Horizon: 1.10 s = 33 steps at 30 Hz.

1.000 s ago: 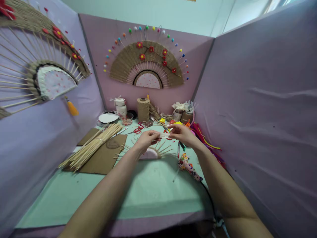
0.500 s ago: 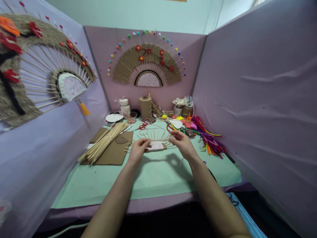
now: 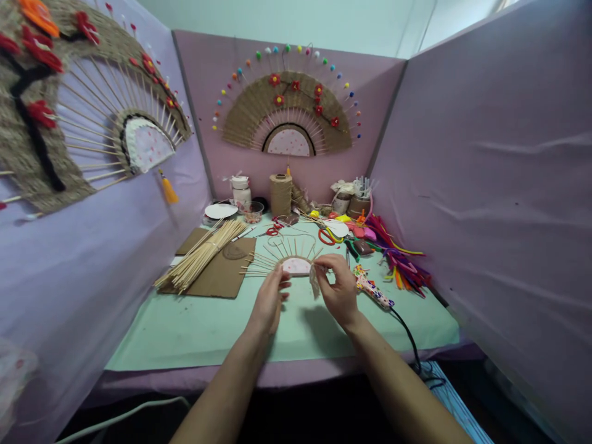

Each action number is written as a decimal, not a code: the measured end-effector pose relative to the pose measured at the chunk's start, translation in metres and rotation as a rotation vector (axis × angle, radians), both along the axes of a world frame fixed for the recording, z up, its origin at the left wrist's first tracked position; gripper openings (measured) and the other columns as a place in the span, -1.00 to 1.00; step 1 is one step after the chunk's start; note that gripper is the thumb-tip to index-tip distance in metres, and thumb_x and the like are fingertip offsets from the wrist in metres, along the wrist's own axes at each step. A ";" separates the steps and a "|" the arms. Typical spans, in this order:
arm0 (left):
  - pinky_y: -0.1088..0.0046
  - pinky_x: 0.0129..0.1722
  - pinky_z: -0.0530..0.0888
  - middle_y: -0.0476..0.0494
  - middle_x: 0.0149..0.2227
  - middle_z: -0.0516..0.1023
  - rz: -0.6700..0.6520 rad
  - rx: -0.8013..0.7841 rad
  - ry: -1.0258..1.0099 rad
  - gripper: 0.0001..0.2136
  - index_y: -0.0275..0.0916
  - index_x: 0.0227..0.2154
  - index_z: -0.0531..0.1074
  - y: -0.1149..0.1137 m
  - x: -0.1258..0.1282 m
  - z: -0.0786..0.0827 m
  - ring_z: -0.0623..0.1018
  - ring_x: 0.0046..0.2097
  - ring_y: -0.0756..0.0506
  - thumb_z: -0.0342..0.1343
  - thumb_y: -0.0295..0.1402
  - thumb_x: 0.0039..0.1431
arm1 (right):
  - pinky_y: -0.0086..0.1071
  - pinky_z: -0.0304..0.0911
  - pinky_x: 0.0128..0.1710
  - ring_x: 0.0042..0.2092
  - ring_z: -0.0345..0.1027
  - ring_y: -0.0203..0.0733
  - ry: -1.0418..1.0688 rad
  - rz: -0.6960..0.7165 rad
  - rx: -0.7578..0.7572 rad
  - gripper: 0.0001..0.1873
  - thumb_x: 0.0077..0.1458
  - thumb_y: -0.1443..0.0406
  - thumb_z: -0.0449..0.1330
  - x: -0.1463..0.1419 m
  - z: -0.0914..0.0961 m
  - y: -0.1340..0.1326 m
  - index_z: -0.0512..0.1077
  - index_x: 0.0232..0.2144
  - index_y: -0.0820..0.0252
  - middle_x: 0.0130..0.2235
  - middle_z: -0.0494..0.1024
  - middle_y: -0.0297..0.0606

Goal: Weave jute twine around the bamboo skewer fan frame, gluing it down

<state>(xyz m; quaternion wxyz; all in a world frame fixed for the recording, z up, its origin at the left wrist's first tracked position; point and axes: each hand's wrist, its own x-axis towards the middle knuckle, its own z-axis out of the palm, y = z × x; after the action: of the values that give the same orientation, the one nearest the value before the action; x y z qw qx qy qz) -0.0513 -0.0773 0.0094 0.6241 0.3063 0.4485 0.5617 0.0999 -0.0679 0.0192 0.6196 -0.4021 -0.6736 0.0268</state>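
Lying between a half-open left hand [image 3: 268, 300] and a right hand [image 3: 340, 288] pinching a sheer strip [image 3: 315, 285], stick fan [image 3: 296, 266], back from bench's front edge [image 3: 185, 354], pale half-circle centre, thin sticks radiating.

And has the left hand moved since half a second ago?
Yes. Judged against the cardboard sheet, the left hand has shifted lower in the view.

The green table [image 3: 194, 333] bears cardboard [image 3: 227, 280], a stick fan [image 3: 296, 266], a glue gun [image 3: 375, 293].
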 end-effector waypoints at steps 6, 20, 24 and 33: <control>0.47 -0.35 0.38 -0.22 -0.37 0.58 -0.292 -0.034 -0.105 -0.58 -0.33 -0.43 0.53 -0.003 0.008 0.005 0.52 -0.36 -0.05 0.05 -0.02 0.19 | -0.17 0.30 -0.17 -0.17 0.37 -0.10 -0.042 -0.037 0.102 -0.84 0.18 0.40 0.08 -0.001 0.009 0.000 0.40 -0.23 0.06 -0.27 0.51 -0.20; 0.42 -0.29 0.54 -0.23 -0.16 0.60 -0.289 -0.028 -0.276 -0.82 -0.26 -0.19 0.55 0.050 -0.010 -0.001 0.58 -0.27 -0.05 0.12 -0.38 0.19 | -0.36 0.23 -0.34 -0.36 0.35 -0.20 0.091 0.247 -0.606 -0.72 0.12 0.09 0.14 -0.016 -0.006 0.042 0.50 -0.43 0.15 -0.43 0.51 -0.29; 0.45 -0.36 0.53 -0.21 -0.16 0.59 -0.308 0.016 -0.228 -0.79 -0.25 -0.15 0.54 0.046 -0.009 0.002 0.55 -0.34 -0.02 0.18 -0.34 0.15 | -0.41 0.16 -0.43 -0.44 0.29 -0.26 0.247 0.371 -0.744 -0.73 -0.02 0.08 0.23 -0.028 -0.013 0.051 0.49 -0.49 0.17 -0.50 0.48 -0.36; 0.48 -0.27 0.52 -0.12 -0.43 0.56 -0.118 0.023 -0.105 -0.81 -0.31 -0.48 0.47 0.052 -0.009 -0.007 0.55 -0.35 0.00 0.36 -0.37 -0.11 | -0.38 0.23 -0.35 -0.41 0.30 -0.25 0.453 0.302 -0.723 -0.76 -0.08 0.11 0.26 -0.026 -0.024 0.047 0.46 -0.49 0.18 -0.48 0.48 -0.34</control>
<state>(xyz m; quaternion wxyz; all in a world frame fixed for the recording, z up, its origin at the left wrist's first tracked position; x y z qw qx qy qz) -0.0602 -0.0257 0.0024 0.6753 0.3092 0.3899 0.5444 0.0738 -0.0207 -0.0049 0.5603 -0.4741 -0.5194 0.4377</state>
